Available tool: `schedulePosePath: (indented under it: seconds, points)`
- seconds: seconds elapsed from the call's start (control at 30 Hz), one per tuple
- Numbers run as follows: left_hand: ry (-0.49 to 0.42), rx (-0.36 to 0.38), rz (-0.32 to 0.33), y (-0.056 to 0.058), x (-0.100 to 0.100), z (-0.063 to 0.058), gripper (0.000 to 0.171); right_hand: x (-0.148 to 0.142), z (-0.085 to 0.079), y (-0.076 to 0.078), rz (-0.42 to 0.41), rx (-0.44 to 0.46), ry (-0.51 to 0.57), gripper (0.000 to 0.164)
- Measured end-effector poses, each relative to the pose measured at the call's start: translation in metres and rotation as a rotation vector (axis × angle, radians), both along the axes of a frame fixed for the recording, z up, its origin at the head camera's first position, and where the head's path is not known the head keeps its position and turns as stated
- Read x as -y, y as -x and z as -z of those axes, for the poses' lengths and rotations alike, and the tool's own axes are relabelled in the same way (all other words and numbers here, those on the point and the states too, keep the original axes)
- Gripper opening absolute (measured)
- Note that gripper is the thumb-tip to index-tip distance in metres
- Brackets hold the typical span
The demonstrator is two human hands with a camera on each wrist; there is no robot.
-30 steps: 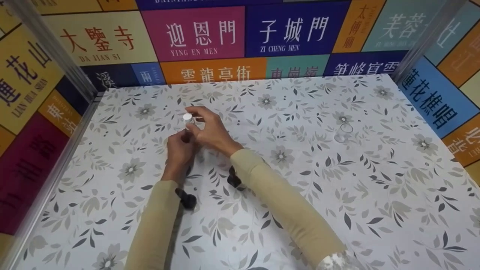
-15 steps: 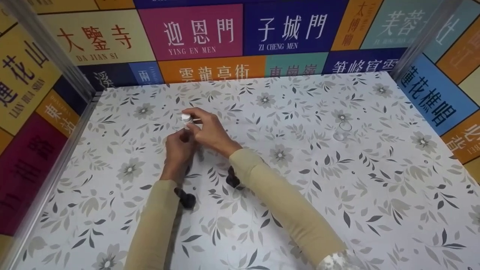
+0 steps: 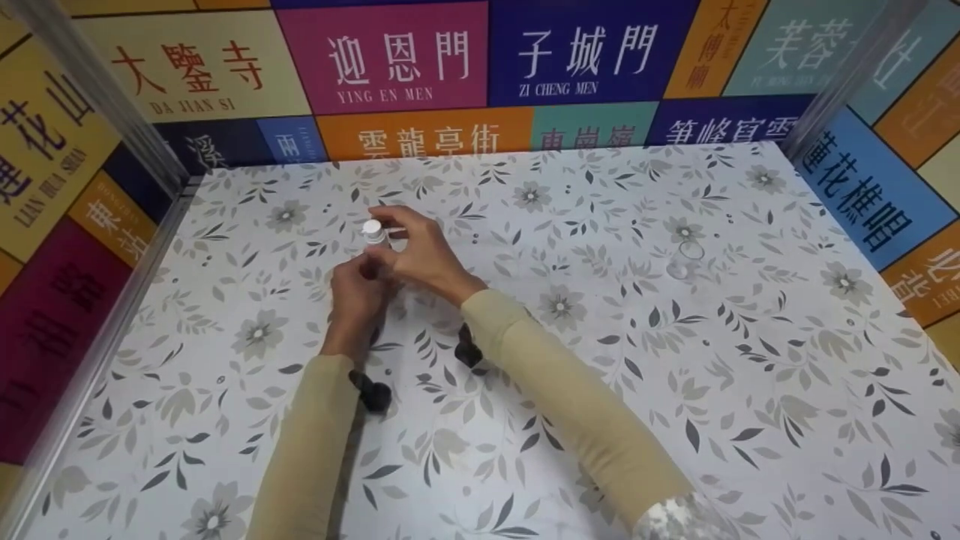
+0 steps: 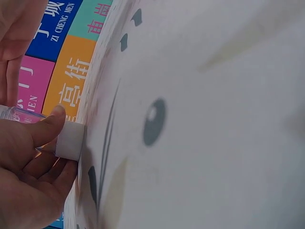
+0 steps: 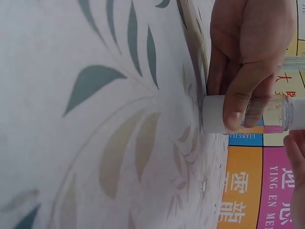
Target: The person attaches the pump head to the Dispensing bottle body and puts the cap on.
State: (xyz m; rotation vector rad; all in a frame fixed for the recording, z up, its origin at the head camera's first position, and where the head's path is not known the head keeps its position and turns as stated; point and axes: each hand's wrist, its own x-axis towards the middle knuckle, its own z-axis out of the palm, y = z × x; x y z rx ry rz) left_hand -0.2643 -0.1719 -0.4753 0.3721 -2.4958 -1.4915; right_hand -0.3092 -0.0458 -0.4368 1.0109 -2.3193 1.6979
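Note:
A small clear bottle (image 5: 269, 113) with a white base (image 4: 70, 140) and a white top (image 3: 373, 227) stands at the left-centre of the patterned table. My left hand (image 3: 358, 292) grips its lower part; in the right wrist view the left thumb (image 5: 234, 114) lies across the base's edge. Around the white top curve the thumb and index finger of my right hand (image 3: 424, 251). A short pale strip, perhaps a nozzle, shows between the top and that hand. The right palm (image 4: 19, 28) appears at the left wrist view's upper left corner.
A small, clear, cup-like piece (image 3: 679, 268) sits on the right half of the table (image 3: 637, 420). Panels with large printed characters (image 3: 405, 56) rise behind the table and on both sides. Black wrist-camera mounts (image 3: 373, 394) hang beneath both sleeves.
The white top looked tilted half a second ago and now faces up more evenly. My right fingers have shifted slightly around it. The left hand keeps its grip on the bottle.

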Motion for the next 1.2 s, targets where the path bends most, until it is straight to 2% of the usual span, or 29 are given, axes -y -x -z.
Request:
schedulePosePath:
  seconds: [0.13, 0.3, 0.47, 0.7, 0.83, 1.0, 1.2]
  points:
    - [0.007, 0.028, -0.006, 0.0012, 0.0009, 0.0004, 0.021, 0.002, -0.0022, -0.0017, -0.004, -0.026, 0.009, 0.043]
    - [0.024, 0.015, 0.002, 0.0029, 0.0013, 0.0004, 0.009, 0.0032, -0.002, -0.0029, 0.02, -0.078, -0.012, 0.035]
    - [0.017, 0.012, 0.01, 0.0021, 0.0007, 0.0, 0.014, 0.001, -0.0013, -0.0027, 0.036, -0.061, -0.043, 0.035]
    - [0.023, 0.01, -0.002, 0.0007, 0.0, 0.0002, 0.015, -0.0011, -0.0008, -0.0012, 0.025, -0.091, -0.07, 0.04]
    - [-0.042, 0.005, -0.011, -0.0007, -0.002, 0.0016, 0.019, -0.003, -0.0006, -0.0015, 0.019, -0.083, -0.062, 0.046]
    - [-0.118, -0.011, -0.005, -0.001, -0.0038, 0.0013, 0.02, -0.0043, -0.0042, -0.001, 0.056, -0.069, -0.029, 0.051]
    - [-0.018, -0.061, -0.015, 0.0002, -0.0022, 0.001, 0.008, -0.0005, -0.005, -0.0007, 0.003, -0.099, -0.017, 0.038]
